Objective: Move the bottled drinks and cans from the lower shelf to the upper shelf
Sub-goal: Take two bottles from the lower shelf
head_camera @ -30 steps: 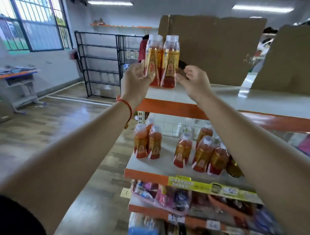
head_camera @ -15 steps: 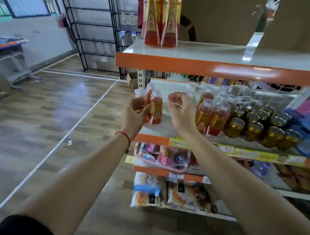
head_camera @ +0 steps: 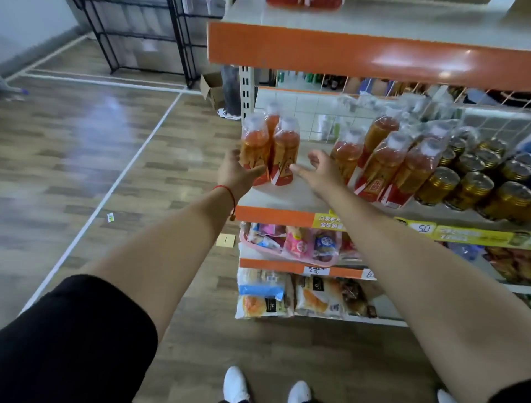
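Observation:
On the lower shelf [head_camera: 287,198] stand three amber tea bottles [head_camera: 283,149] at the left end. My left hand [head_camera: 235,172] is open, its fingers touching the base of the leftmost bottle. My right hand [head_camera: 319,169] is open just right of the group, its fingers reaching toward the bottle bases. Further right stand several more tea bottles [head_camera: 385,164] and several gold cans [head_camera: 471,184]. On the upper shelf [head_camera: 344,54], only the red bases of two bottles [head_camera: 304,3] show at the frame's top edge.
Below the drinks shelf hang snack bags in a pink basket [head_camera: 293,247], with more packets [head_camera: 267,293] on the lowest shelf. A black wire rack [head_camera: 138,34] stands at the back left. A cardboard box [head_camera: 212,86] lies on the wooden floor by the shelf post.
The two bottles I held a second ago now stand on the upper shelf. Both hands came down empty to the three bottles at the left of the lower shelf. The view tilted down.

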Demonstrator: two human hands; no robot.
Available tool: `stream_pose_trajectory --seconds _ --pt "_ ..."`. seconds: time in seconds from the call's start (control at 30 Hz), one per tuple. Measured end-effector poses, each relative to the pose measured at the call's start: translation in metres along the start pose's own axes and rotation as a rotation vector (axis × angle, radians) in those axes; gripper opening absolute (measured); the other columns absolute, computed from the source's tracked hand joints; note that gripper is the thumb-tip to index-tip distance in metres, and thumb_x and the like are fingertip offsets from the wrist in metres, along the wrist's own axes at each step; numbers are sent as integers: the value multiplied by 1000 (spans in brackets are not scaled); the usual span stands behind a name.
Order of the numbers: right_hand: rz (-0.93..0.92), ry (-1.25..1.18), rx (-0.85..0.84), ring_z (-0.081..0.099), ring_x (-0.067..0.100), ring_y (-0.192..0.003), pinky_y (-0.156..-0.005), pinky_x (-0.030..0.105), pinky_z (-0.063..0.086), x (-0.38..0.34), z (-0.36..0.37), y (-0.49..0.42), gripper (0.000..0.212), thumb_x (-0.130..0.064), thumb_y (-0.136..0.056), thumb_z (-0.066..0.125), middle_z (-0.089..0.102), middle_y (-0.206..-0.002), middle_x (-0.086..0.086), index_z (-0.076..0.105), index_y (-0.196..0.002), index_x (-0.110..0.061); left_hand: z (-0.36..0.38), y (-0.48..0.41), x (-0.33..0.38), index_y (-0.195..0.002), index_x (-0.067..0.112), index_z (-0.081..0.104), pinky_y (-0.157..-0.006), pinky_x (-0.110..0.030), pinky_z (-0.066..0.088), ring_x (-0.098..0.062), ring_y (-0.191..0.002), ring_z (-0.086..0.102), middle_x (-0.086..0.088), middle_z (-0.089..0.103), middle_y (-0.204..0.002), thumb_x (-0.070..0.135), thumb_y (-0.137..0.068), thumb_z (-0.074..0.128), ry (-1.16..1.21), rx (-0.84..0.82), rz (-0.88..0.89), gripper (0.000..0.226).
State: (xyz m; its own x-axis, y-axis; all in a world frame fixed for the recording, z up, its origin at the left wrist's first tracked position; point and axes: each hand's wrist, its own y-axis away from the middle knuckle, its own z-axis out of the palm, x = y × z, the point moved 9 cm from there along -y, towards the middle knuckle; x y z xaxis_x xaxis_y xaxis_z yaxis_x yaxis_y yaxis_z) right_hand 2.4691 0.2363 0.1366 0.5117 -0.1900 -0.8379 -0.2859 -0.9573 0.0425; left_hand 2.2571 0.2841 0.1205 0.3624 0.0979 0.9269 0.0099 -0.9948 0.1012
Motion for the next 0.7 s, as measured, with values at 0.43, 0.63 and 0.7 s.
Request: stream_pose_trajectory --seconds 0.43,0.63,0.7 --pt "-46 -54 -73 50 17 -124 -95 26 40 20 44 -68 83 -29 -79 80 52 -140 4 33 -146 -16 36 -58 -28 -130 15 41 -76 -27 57 -18 -107 61 -1 59 -119 8 -67 84 114 63 60 76" --pt "-67 -62 -110 57 24 -119 -101 40 47 27 56 -73 93 -32 -73 84 59 -131 5 27 -145 -19 33 -63 -41 -129 21 45 -84 -42 59 -16 -95 67 10 66 -102 17 -60 85 76 100 102 79" --pt "-68 -58 -101 56 24 -120 -100 38 47 27 53 -76 91 -30 -70 86 58 -132 5 34 -143 -18 29 -63 -39 -125 23 48 -82 -42 60 -12 -88 66 12 66 -96 21 -60 87 63 102 119 76"
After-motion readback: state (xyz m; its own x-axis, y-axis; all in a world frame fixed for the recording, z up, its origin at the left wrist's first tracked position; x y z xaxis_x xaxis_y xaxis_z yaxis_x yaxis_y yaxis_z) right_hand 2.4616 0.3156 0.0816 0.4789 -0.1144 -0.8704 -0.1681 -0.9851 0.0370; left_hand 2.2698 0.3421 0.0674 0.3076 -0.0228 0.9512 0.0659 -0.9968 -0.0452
